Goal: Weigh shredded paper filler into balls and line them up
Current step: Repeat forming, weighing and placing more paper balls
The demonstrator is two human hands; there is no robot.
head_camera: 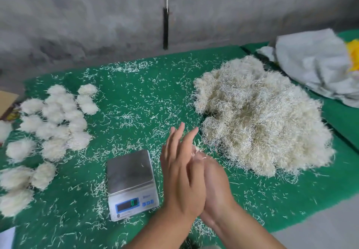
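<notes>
We press our left hand point(182, 173), fingers straight, on our right hand point(215, 182), its grip unclear; strands between may shed, underweighting the ball.

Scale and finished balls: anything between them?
Head view: only green mat with loose shreds between scale and balls.

Loose cream shredded paper pile point(260, 118) at 2 o'clock. Fluffy balls point(56, 120) clustered at 9 o'clock. Scale point(131, 182) at 6 o'clock, pan bare.
</notes>
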